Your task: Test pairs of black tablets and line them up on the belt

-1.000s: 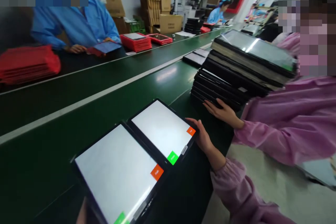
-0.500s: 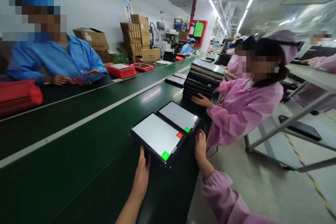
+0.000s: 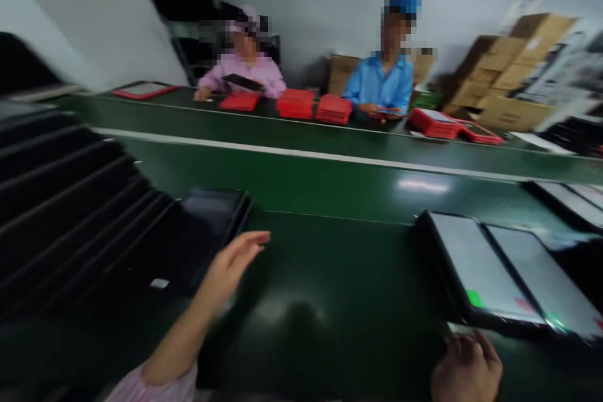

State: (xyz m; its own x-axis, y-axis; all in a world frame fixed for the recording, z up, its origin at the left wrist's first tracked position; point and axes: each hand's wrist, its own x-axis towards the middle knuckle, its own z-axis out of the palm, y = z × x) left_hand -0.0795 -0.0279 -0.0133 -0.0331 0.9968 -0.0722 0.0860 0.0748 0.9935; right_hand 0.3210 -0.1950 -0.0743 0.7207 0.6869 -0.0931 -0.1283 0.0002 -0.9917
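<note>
My left hand [image 3: 238,257] is stretched out with its fingers together and straight, holding nothing. It is beside a dark tablet-like device [image 3: 214,217] lying at the foot of a tall stack of black devices [image 3: 61,201]. On the right, my right hand [image 3: 468,364] is curled, blurred by motion, at the near edge of two tablets [image 3: 485,264] lying side by side. Their screens are white, with green and reddish patches at the lower corners. A small pale strip [image 3: 461,328] shows at my right fingertips; whether they grip it is unclear.
Across the green worktable [image 3: 330,251], a person in pink [image 3: 247,69] holds a dark flat panel. A person in blue [image 3: 381,85] sits beside several red stacks [image 3: 296,103]. More white-screened tablets [image 3: 570,201] lie at far right. Cardboard boxes [image 3: 513,75] stand behind.
The view has swung left, bringing the black stack into sight. My left hand has left the tablets and reached toward the stack; my right hand has curled near the tablets' front edge.
</note>
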